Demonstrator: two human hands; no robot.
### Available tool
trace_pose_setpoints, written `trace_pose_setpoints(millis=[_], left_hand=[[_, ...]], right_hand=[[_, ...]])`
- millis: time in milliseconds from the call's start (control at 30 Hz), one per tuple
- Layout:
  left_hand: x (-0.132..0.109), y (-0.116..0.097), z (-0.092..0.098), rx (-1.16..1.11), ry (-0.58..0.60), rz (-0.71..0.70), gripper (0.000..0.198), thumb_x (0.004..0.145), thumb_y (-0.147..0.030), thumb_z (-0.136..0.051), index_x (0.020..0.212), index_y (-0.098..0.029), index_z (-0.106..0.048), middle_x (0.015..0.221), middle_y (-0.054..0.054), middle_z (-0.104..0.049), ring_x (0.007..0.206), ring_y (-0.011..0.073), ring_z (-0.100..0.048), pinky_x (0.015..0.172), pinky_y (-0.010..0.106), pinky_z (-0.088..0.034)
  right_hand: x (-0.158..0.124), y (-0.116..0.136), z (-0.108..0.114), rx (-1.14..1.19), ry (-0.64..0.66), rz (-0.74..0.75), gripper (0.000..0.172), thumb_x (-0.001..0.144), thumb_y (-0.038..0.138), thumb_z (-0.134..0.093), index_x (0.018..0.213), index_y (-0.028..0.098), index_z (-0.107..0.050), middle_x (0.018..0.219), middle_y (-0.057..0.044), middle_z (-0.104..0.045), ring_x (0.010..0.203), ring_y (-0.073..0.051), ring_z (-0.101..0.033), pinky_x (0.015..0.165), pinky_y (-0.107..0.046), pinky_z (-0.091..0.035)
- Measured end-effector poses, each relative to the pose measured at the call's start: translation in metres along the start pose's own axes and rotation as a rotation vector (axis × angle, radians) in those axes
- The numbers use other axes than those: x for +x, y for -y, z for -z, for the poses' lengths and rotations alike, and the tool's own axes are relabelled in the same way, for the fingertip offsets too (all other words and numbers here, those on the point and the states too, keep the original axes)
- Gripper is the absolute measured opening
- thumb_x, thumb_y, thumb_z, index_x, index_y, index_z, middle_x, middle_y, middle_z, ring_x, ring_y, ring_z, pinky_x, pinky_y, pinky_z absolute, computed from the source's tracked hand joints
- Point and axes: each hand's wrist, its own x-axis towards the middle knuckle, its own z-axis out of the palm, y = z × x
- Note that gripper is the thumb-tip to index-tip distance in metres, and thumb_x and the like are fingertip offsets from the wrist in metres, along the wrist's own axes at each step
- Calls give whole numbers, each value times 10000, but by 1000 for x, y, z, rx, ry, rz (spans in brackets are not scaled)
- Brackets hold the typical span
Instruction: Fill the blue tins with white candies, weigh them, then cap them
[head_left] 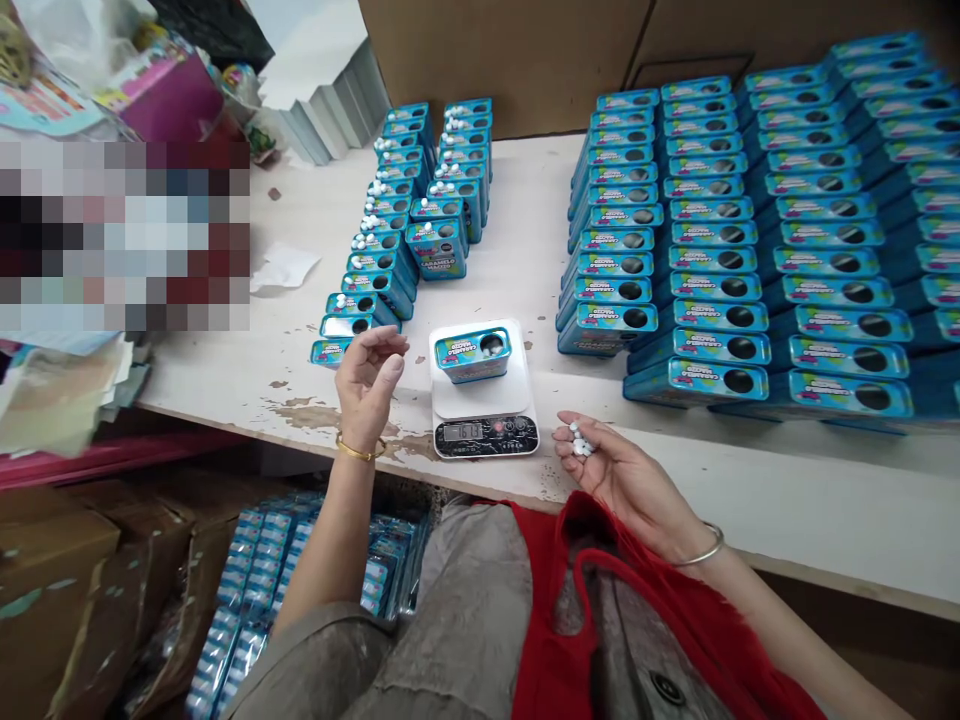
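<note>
A blue candy tin (472, 360) stands upright on the white plate of a kitchen scale (487, 405), and white pieces show through the round hole in its top. To the left of the scale my left hand (369, 385) is raised with curved, spread fingers and nothing visible in it, close to the nearest tins of the left row. On the scale's right, my right hand (619, 475) is palm up, cupping several small white candies (580, 441) between its thumb and fingers.
Several rows of blue tins with open holes (718, 288) fill the right of the table. Two left rows (375, 241) have white pieces on top. Behind stand white stacked cartons (322, 90); papers (56, 395) lie at left. Packed tins (247, 570) sit below the edge beside cardboard boxes (67, 600).
</note>
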Motion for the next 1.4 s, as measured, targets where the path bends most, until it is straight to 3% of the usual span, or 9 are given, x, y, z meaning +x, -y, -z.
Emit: trace_pose_setpoints(millis=[233, 367, 533, 633, 733, 833, 933, 1400], left_hand=[[-2, 3, 3, 30, 31, 25, 300, 821, -337, -623, 1087, -204, -590, 984, 59, -628, 897, 160, -616, 850, 340, -513], [-5, 5, 7, 54, 48, 32, 315, 823, -343, -617, 1105, -208, -576, 1001, 63, -622, 909, 161, -612, 861, 346, -507], [-6, 10, -8, 180, 265, -15, 694, 694, -339, -749, 1307, -246, -437, 1175, 90, -583, 1047, 202, -571, 896, 356, -481], [-2, 6, -26, 294, 345, -127, 553, 759, -272, -683, 1272, -237, -480, 1129, 78, -620, 1013, 204, -585, 861, 355, -481], [1, -9, -38, 500, 390, -403, 408, 796, -168, -596, 1191, -262, -554, 1131, 62, -637, 1017, 218, -572, 890, 397, -444], [2, -25, -41, 688, 392, -661, 422, 780, -139, -598, 1163, -314, -574, 1138, 38, -652, 1012, 222, -565, 953, 438, -380], [1, -32, -39, 780, 382, -784, 389, 784, -147, -597, 1128, -331, -588, 1091, 18, -676, 984, 207, -579, 960, 432, -364], [-12, -24, -42, 813, 232, -842, 352, 768, -111, -592, 1059, -306, -621, 1017, 25, -698, 978, 191, -597, 934, 410, -342]], right_hand=[[-1, 7, -16, -157, 47, 64, 197, 748, 247, -694, 915, 149, -660, 658, 5, -572, 501, -51, -450, 398, -124, -369], [-1, 15, -31, -208, 101, 133, 169, 742, 252, -700, 875, 156, -657, 625, 20, -553, 486, -45, -428, 413, -126, -354], [11, 9, -40, -113, 141, 58, 128, 772, 193, -640, 886, 138, -657, 697, -17, -604, 565, -74, -521, 496, -155, -441], [21, 4, -48, -9, 143, -73, 144, 836, 243, -546, 828, 129, -635, 701, -46, -622, 576, -97, -562, 478, -169, -451], [27, 4, -60, 100, 119, -79, 207, 871, 298, -484, 796, 153, -611, 661, -30, -625, 512, -100, -541, 447, -190, -455], [30, 6, -71, 188, 117, -33, 171, 863, 280, -480, 811, 173, -602, 616, 1, -620, 453, -100, -509, 391, -193, -411], [33, 6, -75, 210, 93, -56, 191, 864, 236, -440, 791, 157, -598, 614, -9, -629, 437, -98, -508, 365, -187, -369], [42, -1, -69, 198, 79, 39, 128, 766, 204, -479, 676, 154, -555, 535, 19, -551, 407, -73, -427, 323, -166, -282]])
